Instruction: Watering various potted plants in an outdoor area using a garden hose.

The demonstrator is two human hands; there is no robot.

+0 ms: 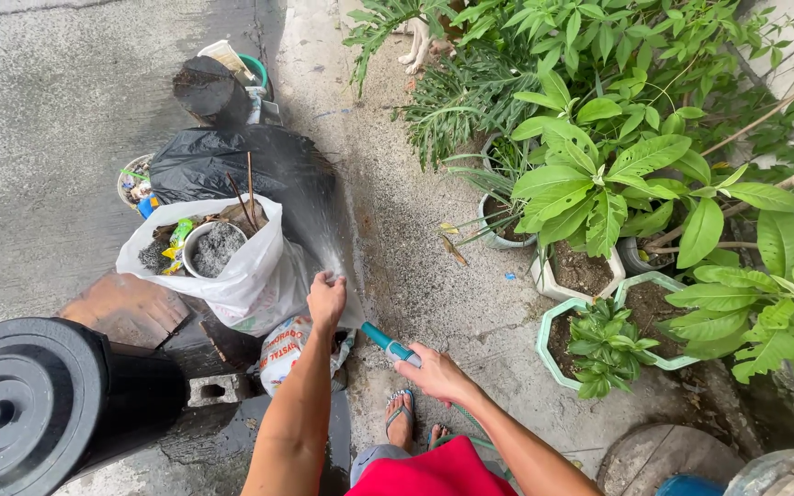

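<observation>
My right hand (438, 375) grips a green hose (388, 343) low in the middle of the view. My left hand (326, 299) is closed over the hose's end, and water sprays out from it in a fan (316, 225) across the concrete toward a black rubbish bag (222, 158). The ground under the spray is dark and wet. My feet in sandals (402, 413) stand just below the hose.
A white plastic bag (241, 276) of rubbish lies left of my left hand. A black round bin (20, 404) stands at lower left. Potted green plants (599, 184) and a pale green pot (549, 344) crowd the right side. A dark stump (209, 87) stands at the back.
</observation>
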